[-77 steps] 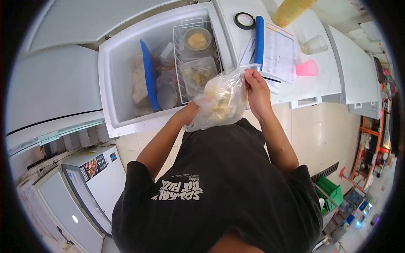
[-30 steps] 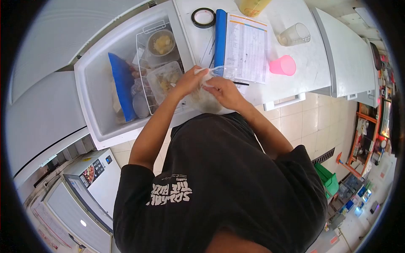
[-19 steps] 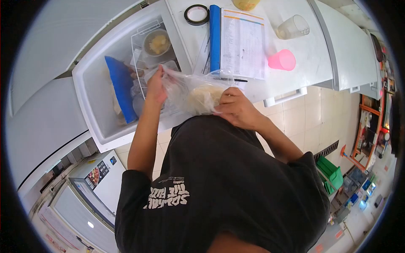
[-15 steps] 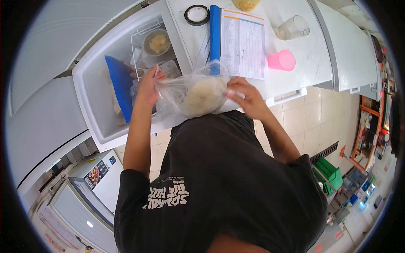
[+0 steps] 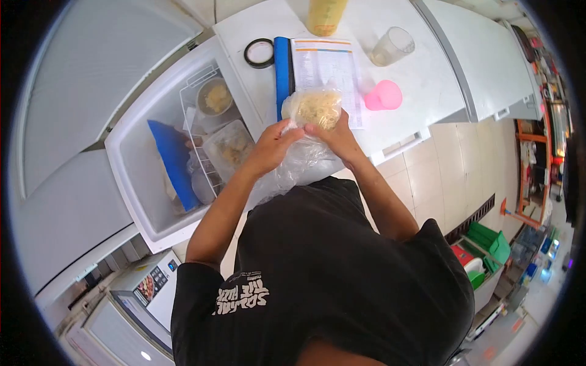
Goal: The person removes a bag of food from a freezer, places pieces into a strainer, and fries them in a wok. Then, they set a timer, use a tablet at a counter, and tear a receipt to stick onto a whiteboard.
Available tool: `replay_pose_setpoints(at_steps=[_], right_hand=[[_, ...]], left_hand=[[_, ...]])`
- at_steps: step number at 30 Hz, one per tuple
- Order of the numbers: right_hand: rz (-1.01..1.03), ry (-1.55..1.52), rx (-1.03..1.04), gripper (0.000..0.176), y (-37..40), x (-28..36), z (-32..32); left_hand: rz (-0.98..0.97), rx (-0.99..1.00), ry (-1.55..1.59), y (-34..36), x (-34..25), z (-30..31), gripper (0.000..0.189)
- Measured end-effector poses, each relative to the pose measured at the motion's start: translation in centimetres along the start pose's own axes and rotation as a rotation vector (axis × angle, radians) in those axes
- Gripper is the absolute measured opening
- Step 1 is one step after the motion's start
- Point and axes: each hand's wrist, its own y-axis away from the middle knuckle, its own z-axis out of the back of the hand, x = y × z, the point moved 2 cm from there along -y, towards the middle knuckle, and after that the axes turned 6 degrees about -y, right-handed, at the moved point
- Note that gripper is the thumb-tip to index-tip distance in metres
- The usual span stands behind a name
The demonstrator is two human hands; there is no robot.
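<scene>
A clear plastic bag with a pale yellowish lump of food inside is held up over the counter's front edge. My left hand is closed on the bag's gathered plastic just below the lump. From the other side my right hand grips the same bag, its thumb close to my left fingers. Loose, crumpled plastic hangs beneath both hands towards my shirt. Behind the bag lie a blue binder and a printed sheet, partly covered by it.
Left is an open chest freezer with a wire basket, a bowl of food, a clear tub and a blue bag. Black tape, a pink cup, a clear cup and a yellow container stand on the counter.
The bag's lump has moved up and away from my body, over the sheet. My left hand has come right, away from the freezer, and both hands are now close together.
</scene>
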Motion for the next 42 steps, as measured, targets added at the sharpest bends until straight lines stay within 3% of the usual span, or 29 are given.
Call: replay_pose_setpoints(at_steps=[2, 3, 6, 8, 11, 14, 18, 20, 23, 26, 29, 31, 33, 36, 39, 42], right_hand=[[-0.229, -0.292, -0.047, 0.082, 0.3, -0.9, 1.1], [-0.337, -0.441, -0.067, 0.077, 0.2, -1.3, 1.7], [-0.332, -0.836, 0.199, 0.065, 0.0, -3.0, 2.6], [-0.375, -0.952, 0.143, 0.054, 0.2, -3.5, 2.3], [-0.317, -1.073, 0.074, 0.050, -0.1, -3.4, 1.2], [-0.169, -1.092, 0.012, 0.047, -0.2, -2.1, 0.3], [-0.041, -0.989, -0.097, 0.045, -1.7, -2.3, 0.4], [-0.092, -1.012, -0.209, 0.045, -2.3, -1.9, 2.6], [-0.156, -0.974, -0.037, 0.044, -2.7, -1.4, 4.9], [-0.199, -0.982, 0.035, 0.048, -2.6, -1.7, 4.3], [-0.213, -0.986, 0.049, 0.050, -2.7, -1.4, 3.4], [-0.219, -0.989, 0.071, 0.052, -2.8, -1.5, 2.4], [-0.240, -0.997, 0.117, 0.054, -2.8, -1.6, 1.4], [-0.134, -0.740, 0.107, 0.059, -2.8, -1.1, 1.1], [0.297, 0.155, -0.305, 0.073, -2.9, -1.0, 1.8], [0.648, 0.351, 0.007, 0.067, 0.9, 2.7, 2.2]], left_hand=[[0.038, -0.113, 0.010, 0.4, -2.5, -1.3, 0.034], [0.026, -0.076, 0.140, -0.1, -2.2, -1.5, 0.033], [0.038, 0.011, 0.404, -1.6, 0.0, -1.2, 0.029], [0.082, 0.023, 0.416, -2.0, 1.3, -1.0, 0.029], [0.196, -0.190, 0.411, -0.7, -0.6, -1.8, 0.031], [0.044, -0.222, 0.281, 0.2, -2.5, -1.8, 0.037], [-0.079, -0.314, -0.488, 0.6, -2.9, 0.4, 0.045], [-0.077, -0.415, -0.782, 1.7, -4.9, 2.8, 0.045], [0.212, -0.038, -0.729, 0.8, -4.8, 7.1, 0.046], [0.087, -0.282, -0.343, -1.1, -1.2, 8.0, 0.053], [0.018, -0.379, -0.144, -2.8, 1.1, 7.0, 0.067], [0.097, -0.273, -0.142, -2.7, 0.2, 4.0, 0.077], [0.231, -0.302, 0.021, -3.8, 2.0, 2.1, 0.087], [0.308, 0.068, 0.411, -4.6, 1.7, 1.7, 0.068], [0.278, 0.012, 0.500, -4.6, 2.5, 1.7, 0.051], [0.115, -0.128, 0.394, -5.1, 4.2, 1.3, 0.055]])
